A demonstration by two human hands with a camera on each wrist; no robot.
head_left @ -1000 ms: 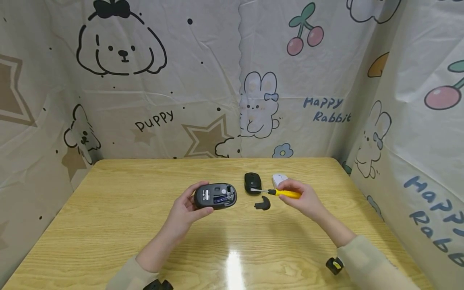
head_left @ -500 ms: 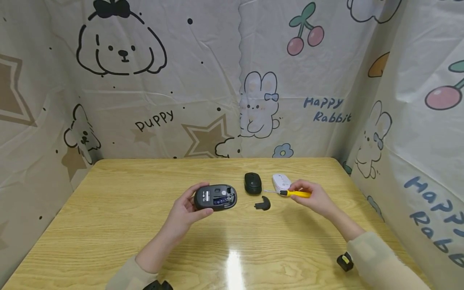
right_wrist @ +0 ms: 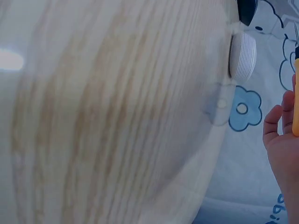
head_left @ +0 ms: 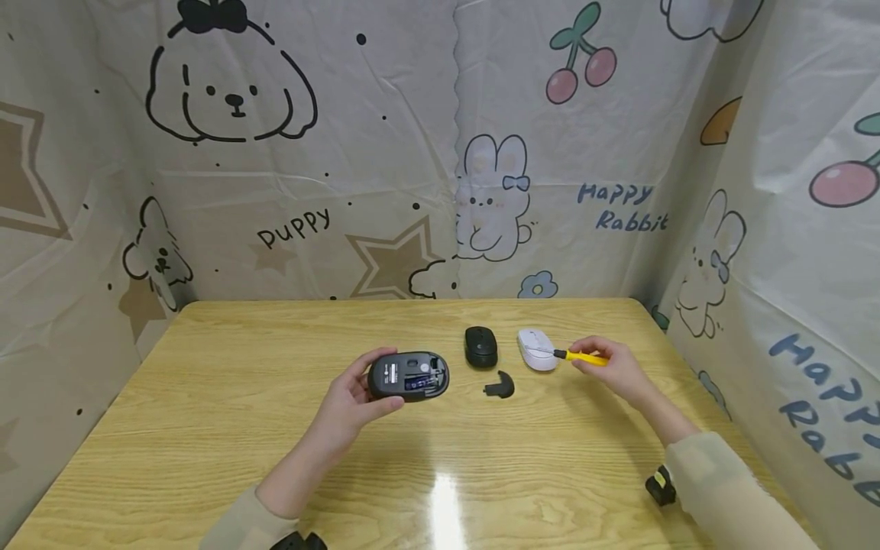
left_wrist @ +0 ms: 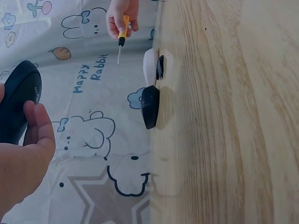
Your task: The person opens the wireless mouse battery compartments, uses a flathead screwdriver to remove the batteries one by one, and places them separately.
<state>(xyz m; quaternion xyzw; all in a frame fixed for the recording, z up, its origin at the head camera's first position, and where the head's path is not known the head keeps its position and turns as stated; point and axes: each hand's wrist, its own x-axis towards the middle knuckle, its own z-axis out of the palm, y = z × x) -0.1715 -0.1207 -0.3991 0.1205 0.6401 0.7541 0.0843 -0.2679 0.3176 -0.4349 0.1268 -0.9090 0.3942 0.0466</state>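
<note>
My left hand [head_left: 347, 397] grips a black computer mouse [head_left: 399, 374] by its left end, raised above the table. Its underside faces me, with the battery bay uncovered and a dark battery inside. A yellow-handled screwdriver [head_left: 586, 357] is pinched in my right hand [head_left: 615, 368]. Its thin shaft points left and appears in front of a white mouse [head_left: 535, 340]; in the left wrist view the screwdriver [left_wrist: 123, 33] hangs clear of the table. On the tabletop, left of the white mouse, lies a second black mouse [head_left: 480, 347]. Nearer me is a small curved black cover [head_left: 504, 385].
The wooden table [head_left: 241, 428] reaches back to a hanging cloth [head_left: 385, 168] printed with cartoon animals, which also closes off both sides. A bright light reflection [head_left: 445, 512] shows on the table's near part.
My right hand has moved rightward with the screwdriver, away from the second black mouse, uncovering the white mouse. The left hand and its mouse have stayed almost in place.
</note>
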